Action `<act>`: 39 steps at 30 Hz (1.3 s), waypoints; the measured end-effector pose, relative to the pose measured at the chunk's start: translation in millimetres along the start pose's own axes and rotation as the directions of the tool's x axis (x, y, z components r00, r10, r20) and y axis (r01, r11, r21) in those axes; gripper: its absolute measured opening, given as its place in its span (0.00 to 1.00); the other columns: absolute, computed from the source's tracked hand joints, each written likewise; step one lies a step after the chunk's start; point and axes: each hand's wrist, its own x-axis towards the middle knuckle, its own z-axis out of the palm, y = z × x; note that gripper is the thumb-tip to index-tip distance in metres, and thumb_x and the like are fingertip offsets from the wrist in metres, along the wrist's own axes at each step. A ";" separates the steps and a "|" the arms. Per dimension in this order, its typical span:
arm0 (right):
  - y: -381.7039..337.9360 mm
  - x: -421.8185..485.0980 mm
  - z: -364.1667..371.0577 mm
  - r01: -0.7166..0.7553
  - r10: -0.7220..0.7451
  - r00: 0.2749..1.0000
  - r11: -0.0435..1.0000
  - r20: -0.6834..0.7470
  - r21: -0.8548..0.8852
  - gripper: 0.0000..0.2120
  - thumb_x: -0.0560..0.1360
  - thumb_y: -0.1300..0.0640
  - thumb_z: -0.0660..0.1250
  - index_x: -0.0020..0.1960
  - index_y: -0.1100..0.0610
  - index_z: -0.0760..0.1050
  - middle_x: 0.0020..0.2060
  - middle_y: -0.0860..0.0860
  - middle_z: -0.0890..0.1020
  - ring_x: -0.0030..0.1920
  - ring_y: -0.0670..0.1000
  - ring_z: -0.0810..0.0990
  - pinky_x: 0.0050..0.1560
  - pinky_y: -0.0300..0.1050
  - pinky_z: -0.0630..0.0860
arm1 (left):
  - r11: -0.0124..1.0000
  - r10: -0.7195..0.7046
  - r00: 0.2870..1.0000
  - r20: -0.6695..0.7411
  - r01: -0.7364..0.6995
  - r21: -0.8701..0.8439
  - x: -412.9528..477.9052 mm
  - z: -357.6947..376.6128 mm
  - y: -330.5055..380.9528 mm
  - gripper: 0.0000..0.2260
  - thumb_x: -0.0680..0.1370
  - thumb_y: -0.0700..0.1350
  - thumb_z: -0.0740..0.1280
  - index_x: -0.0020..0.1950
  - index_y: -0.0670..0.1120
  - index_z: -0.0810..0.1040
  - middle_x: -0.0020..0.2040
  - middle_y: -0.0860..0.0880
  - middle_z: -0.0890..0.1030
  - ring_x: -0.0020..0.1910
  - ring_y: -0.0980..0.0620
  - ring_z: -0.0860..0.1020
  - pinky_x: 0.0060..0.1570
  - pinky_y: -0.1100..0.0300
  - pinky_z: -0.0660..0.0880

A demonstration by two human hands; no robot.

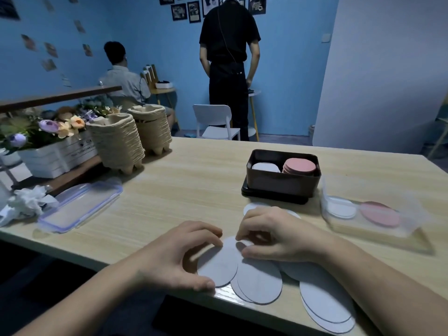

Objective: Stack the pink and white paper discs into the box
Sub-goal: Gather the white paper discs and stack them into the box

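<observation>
Several loose white paper discs (259,280) lie overlapping near the table's front edge. My left hand (177,253) has its fingers curled over the leftmost white disc (217,265), thumb at its near rim. My right hand (271,236) pinches at the far edge of the same pile. More white discs (324,301) lie under my right forearm. The dark box (278,183) stands behind the hands, with a white stack (265,167) on its left and a pink stack (300,166) on its right.
A clear plastic container (378,229) at the right holds one white and one pink disc. A clear lid (80,204) lies at the left, beside crumpled tissue (26,200). Stacked pulp trays (116,141) and a flower crate (55,154) stand at the back left. Two people are behind the table.
</observation>
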 end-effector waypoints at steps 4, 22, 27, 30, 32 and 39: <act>-3.6 -1.1 -4.9 -0.043 0.042 0.997 0.999 0.072 0.011 0.16 0.75 0.43 0.77 0.59 0.49 0.82 0.50 0.44 0.78 0.51 0.43 0.76 0.51 0.38 0.73 | 1.000 -0.019 1.000 -0.025 0.019 0.014 1.8 1.2 1.4 0.30 0.71 0.64 0.75 0.68 0.53 0.78 0.72 0.61 0.73 0.73 0.64 0.67 0.72 0.57 0.69; -9.1 -2.8 -7.0 -0.042 0.033 0.972 0.998 0.232 0.036 0.26 0.62 0.38 0.83 0.54 0.48 0.80 0.48 0.42 0.74 0.52 0.44 0.73 0.49 0.35 0.71 | 0.993 -0.105 0.976 -0.191 0.094 -0.065 1.9 7.5 -1.0 0.27 0.71 0.63 0.74 0.65 0.52 0.77 0.58 0.59 0.79 0.57 0.58 0.79 0.54 0.55 0.78; -3.8 -2.6 -2.0 -0.043 0.034 0.980 0.998 0.197 0.042 0.27 0.62 0.36 0.81 0.53 0.47 0.77 0.45 0.42 0.76 0.48 0.44 0.74 0.45 0.37 0.71 | 0.992 -0.115 0.960 -0.255 0.096 -0.086 -0.9 9.4 -0.9 0.24 0.71 0.61 0.74 0.63 0.52 0.77 0.56 0.62 0.80 0.56 0.60 0.79 0.53 0.63 0.76; 0.8 -1.9 0.9 -0.101 0.103 0.986 0.995 0.129 -0.022 0.27 0.62 0.34 0.80 0.53 0.45 0.77 0.43 0.39 0.76 0.46 0.42 0.75 0.42 0.33 0.69 | 0.991 -0.124 0.958 -0.259 0.108 -0.076 -0.3 9.4 -1.4 0.25 0.71 0.62 0.74 0.64 0.53 0.77 0.56 0.62 0.79 0.56 0.60 0.78 0.53 0.62 0.76; 3.5 -0.6 1.7 -0.122 0.124 0.990 0.992 0.068 -0.024 0.24 0.64 0.36 0.81 0.53 0.44 0.76 0.44 0.39 0.76 0.45 0.43 0.76 0.41 0.34 0.70 | 0.992 -0.123 0.955 -0.271 0.108 -0.069 0.0 9.7 -0.9 0.26 0.71 0.62 0.74 0.64 0.52 0.76 0.56 0.62 0.79 0.56 0.61 0.78 0.52 0.61 0.77; 5.9 -6.7 -12.2 -0.112 0.104 0.973 0.993 0.205 0.030 0.34 0.63 0.30 0.78 0.65 0.43 0.77 0.56 0.37 0.76 0.59 0.45 0.77 0.58 0.43 0.76 | 0.987 -0.162 0.929 -0.332 0.144 -0.076 -1.9 10.9 0.6 0.25 0.71 0.64 0.72 0.63 0.54 0.76 0.56 0.62 0.79 0.55 0.59 0.78 0.51 0.54 0.79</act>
